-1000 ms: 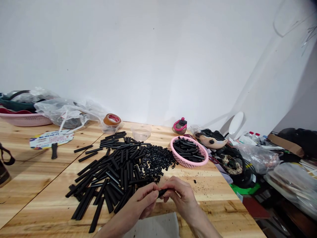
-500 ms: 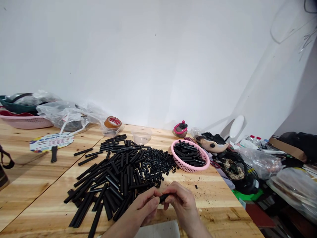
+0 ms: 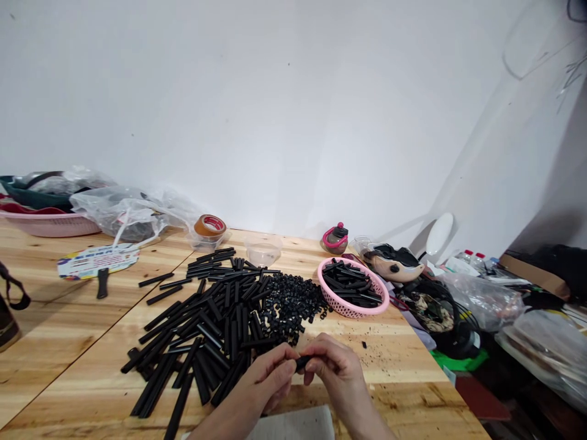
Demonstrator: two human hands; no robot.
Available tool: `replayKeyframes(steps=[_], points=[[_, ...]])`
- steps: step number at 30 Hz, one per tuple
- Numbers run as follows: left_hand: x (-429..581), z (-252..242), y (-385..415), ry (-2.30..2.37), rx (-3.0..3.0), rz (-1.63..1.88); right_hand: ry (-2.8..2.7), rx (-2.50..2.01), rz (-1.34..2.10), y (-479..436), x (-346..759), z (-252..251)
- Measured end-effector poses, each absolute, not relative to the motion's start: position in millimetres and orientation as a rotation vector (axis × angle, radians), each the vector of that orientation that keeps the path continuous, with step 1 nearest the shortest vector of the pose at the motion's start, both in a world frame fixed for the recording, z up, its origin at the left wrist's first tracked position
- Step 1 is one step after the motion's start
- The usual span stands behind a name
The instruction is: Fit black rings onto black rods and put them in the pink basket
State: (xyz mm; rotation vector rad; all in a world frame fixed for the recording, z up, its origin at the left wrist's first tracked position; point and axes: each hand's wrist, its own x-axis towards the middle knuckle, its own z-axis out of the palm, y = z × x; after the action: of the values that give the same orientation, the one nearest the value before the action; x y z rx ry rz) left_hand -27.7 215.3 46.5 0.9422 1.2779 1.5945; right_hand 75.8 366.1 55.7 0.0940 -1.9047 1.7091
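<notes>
The fingers of the left hand and right hand pinch a short black tube above the wooden tabletop; many long tubes remain heaped, beside a mound of short black pieces and a pink basket holding more tubes

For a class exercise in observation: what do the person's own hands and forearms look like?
The left hand and right hand are bare: no gloves, rings or watch. The left forearm and right forearm are uncovered; a pale edge at the view's bottom may be a cuff.
</notes>
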Motion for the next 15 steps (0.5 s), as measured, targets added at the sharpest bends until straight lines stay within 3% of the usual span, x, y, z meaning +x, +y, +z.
replayKeyframes(steps=[15], points=[[-23.2,49.0,213.5,1.314,0.983,1.637,-1.877,0.070,1.762,367.9,72.8,55.5]])
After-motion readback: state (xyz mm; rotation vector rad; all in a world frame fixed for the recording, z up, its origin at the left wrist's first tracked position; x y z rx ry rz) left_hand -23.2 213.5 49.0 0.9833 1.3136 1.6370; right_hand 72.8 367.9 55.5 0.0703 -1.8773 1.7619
